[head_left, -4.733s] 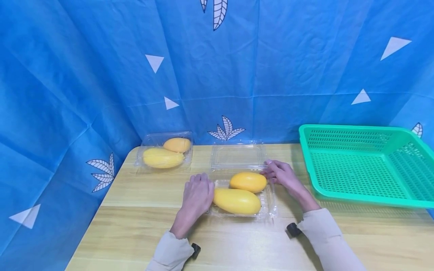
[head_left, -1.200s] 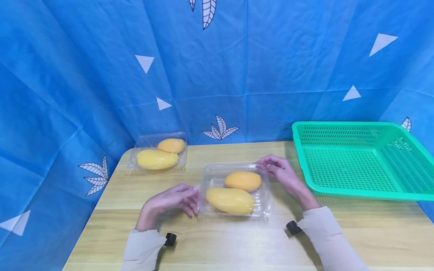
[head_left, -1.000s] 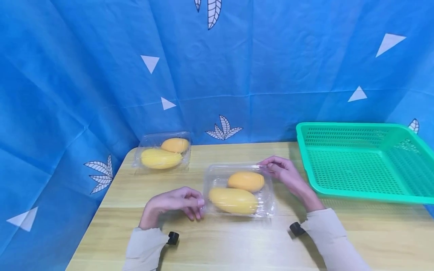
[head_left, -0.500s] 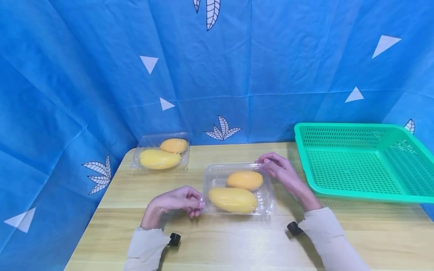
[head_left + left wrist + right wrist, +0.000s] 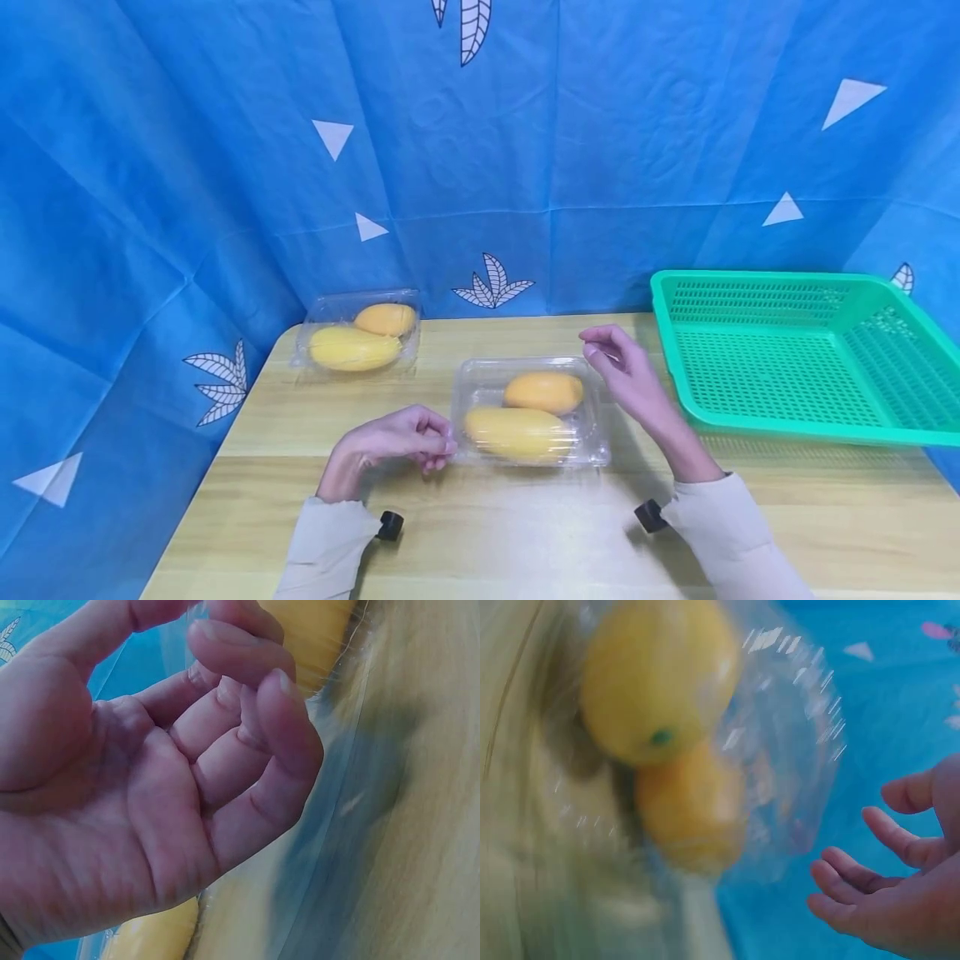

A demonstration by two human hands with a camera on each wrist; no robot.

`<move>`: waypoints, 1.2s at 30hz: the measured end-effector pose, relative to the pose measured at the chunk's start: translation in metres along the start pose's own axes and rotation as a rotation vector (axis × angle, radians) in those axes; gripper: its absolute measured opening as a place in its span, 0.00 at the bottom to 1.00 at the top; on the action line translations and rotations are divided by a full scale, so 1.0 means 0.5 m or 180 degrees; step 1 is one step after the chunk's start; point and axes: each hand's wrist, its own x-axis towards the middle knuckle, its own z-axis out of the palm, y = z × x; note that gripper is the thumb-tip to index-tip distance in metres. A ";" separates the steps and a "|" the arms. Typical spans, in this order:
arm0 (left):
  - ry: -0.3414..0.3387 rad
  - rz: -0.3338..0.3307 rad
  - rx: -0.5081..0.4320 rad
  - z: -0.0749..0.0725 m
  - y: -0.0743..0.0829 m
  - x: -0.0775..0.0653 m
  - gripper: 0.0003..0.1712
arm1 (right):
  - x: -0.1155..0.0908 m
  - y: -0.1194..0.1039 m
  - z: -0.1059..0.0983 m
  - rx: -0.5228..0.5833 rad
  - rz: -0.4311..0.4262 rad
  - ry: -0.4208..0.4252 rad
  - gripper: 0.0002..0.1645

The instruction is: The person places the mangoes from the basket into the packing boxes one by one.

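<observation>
A clear plastic clamshell box (image 5: 592, 454), lid down, lies mid-table with a long yellow mango (image 5: 517, 435) and a smaller orange mango (image 5: 544, 392) inside. My left hand (image 5: 397, 439) is at its left edge, where thumb and forefinger pinch the plastic. In the left wrist view the other fingers of this hand curl loosely toward the palm. Just off the box's far right corner is my right hand (image 5: 626, 371), its fingers loosely bent and holding nothing. The right wrist view, where the mangoes are blurred, shows a gap between that hand (image 5: 900, 877) and the box.
A second clear box (image 5: 411, 354) with two mangoes stands at the table's back left corner. A green perforated basket (image 5: 671, 367) sits at the right. Behind the wooden table (image 5: 525, 542) hangs a blue patterned curtain (image 5: 637, 150).
The lid, folded back at first, has come down over the mangoes. My left hand has shifted to the box's left edge. My right hand has just let go of the far right corner.
</observation>
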 end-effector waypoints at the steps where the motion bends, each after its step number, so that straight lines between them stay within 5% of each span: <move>1: -0.0008 0.0001 0.0012 0.000 0.000 0.001 0.18 | -0.006 -0.010 0.001 0.0004 -0.0036 -0.0003 0.19; 7: -0.0061 0.0021 -0.0031 -0.003 -0.004 0.002 0.18 | -0.051 -0.050 0.016 0.0264 -0.0015 -0.0139 0.16; 18: -0.0150 0.0015 -0.0082 -0.011 -0.005 -0.010 0.19 | -0.128 -0.079 0.075 0.0867 0.0142 -0.0810 0.15; 29: -0.0079 -0.0005 0.0087 -0.012 -0.002 -0.009 0.18 | -0.194 -0.047 0.169 0.1047 0.0508 -0.1716 0.14; 36: -0.0037 -0.0023 0.0040 -0.011 -0.002 -0.007 0.16 | -0.210 -0.013 0.222 0.1282 0.0760 -0.1772 0.18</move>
